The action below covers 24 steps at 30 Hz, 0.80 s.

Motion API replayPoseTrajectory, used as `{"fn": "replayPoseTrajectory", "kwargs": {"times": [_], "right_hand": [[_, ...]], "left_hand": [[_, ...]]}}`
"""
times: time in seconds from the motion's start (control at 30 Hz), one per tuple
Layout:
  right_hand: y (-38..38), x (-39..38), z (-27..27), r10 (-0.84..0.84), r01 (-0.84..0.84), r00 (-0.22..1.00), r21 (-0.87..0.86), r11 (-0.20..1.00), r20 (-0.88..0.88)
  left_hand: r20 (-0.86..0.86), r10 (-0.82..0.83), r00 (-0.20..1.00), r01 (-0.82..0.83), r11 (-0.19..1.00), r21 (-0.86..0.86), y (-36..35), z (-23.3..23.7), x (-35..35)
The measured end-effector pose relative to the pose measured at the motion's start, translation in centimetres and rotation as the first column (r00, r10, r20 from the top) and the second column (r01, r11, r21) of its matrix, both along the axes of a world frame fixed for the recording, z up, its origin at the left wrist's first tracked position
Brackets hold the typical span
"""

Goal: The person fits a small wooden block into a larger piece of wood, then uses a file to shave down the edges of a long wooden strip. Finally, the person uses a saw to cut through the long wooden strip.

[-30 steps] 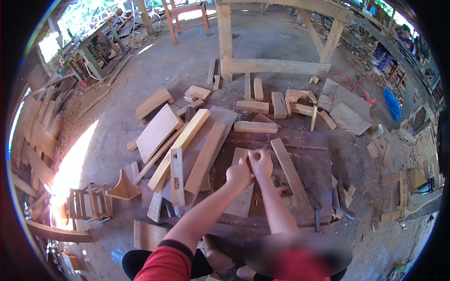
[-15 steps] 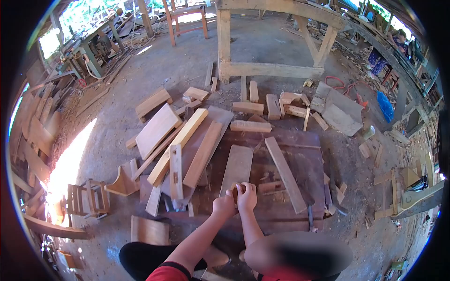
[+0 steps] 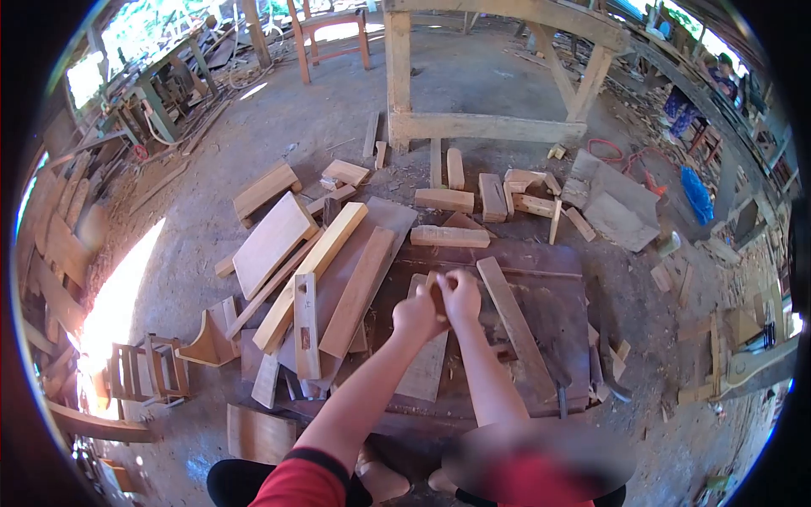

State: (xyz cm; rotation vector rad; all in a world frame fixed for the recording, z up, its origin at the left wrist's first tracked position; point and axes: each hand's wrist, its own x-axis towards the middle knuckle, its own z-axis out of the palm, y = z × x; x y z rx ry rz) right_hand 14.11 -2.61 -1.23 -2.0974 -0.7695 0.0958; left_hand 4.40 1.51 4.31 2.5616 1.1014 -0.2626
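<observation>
My left hand (image 3: pixel 416 316) and my right hand (image 3: pixel 460 296) are close together over the far part of a flat grey-brown board (image 3: pixel 425 372). Both hands have their fingers closed round a small brown wooden piece (image 3: pixel 436 291), mostly hidden by the fingers. The board lies on a dark reddish-brown wooden panel (image 3: pixel 541 296) on the ground. Right of my hands a long narrow plank (image 3: pixel 514 321) slants across the panel. To the left lie a long reddish beam (image 3: pixel 359 291), a yellowish beam (image 3: pixel 317 270) and an upright-lying piece with slots (image 3: pixel 306 334).
Wood blocks (image 3: pixel 443 199) lie beyond the panel, before a wooden workbench frame (image 3: pixel 486 127). A red chair (image 3: pixel 334 34) stands farther back. A curved metal tool (image 3: pixel 610 372) is at the panel's right edge. A person (image 3: pixel 722 76) is at the far right.
Both hands have moved forward, away from my body, along the board with the small piece. The view has shifted slightly, and more of the board's near end shows.
</observation>
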Motion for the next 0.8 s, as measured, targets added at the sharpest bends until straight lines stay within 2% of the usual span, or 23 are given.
{"fn": "replayPoseTrajectory", "kwargs": {"times": [0.1, 0.13, 0.2, 0.27, 0.33, 0.37, 0.57, 0.63, 0.7, 0.77, 0.8], "right_hand": [[-5.3, -6.7, -1.3, -0.053, 0.053, 0.999, -0.004, 0.999, 0.012], [-7.0, -8.9, -1.5, -0.074, 0.075, 0.997, -0.060, 0.995, 0.013], [-10.0, -12.5, -2.1, -0.077, 0.074, 0.996, -0.064, 0.995, -0.045], [-11.8, -14.9, -2.3, -0.053, 0.036, 0.991, -0.134, 0.990, -0.123], [-12.4, -15.9, -1.6, -0.043, 0.028, 0.990, -0.110, 0.993, -0.136], [-12.4, -15.8, -1.3, -0.035, 0.023, 0.989, -0.086, 0.996, -0.145], [-6.4, -9.7, -1.6, -0.046, 0.036, 0.996, -0.146, 0.989, -0.070], [-2.5, -5.6, -2.2, -0.017, 0.014, 0.999, -0.116, 0.993, -0.028], [2.0, -0.9, -3.2, -0.031, 0.032, 0.999, -0.147, 0.989, 0.015], [6.2, 3.6, -3.8, -0.042, 0.044, 0.999, -0.153, 0.987, 0.013], [7.5, 5.4, -4.4, -0.072, 0.070, 0.997, -0.192, 0.979, -0.006]], "left_hand": [[-0.018, 0.004, 1.000, -0.004, 1.000, -0.029, -5.2, -1.1, -6.2], [-0.049, 0.028, 0.998, -0.032, 0.996, -0.082, -7.0, -0.6, -8.0], [-0.056, 0.120, 0.991, -0.127, 0.984, -0.127, -10.5, -1.6, -11.6], [-0.076, 0.165, 0.983, -0.174, 0.976, -0.133, -12.8, -1.9, -13.9], [0.023, 0.226, 0.974, -0.220, 0.962, -0.163, -13.8, -2.7, -15.1], [0.012, 0.226, 0.974, -0.222, 0.964, -0.150, -13.7, -3.3, -15.0], [-0.108, 0.100, 0.989, -0.115, 0.983, -0.143, -6.9, -3.3, -8.5], [-0.111, 0.069, 0.991, -0.084, 0.987, -0.137, -2.9, -4.3, -4.5], [-0.028, 0.089, 0.996, -0.091, 0.989, -0.120, 1.4, -5.8, -0.1], [-0.001, 0.027, 1.000, -0.027, 1.000, 0.002, 5.5, -6.4, 4.2], [-0.042, 0.004, 0.999, -0.005, 1.000, -0.018, 7.2, -5.9, 6.2]]}}
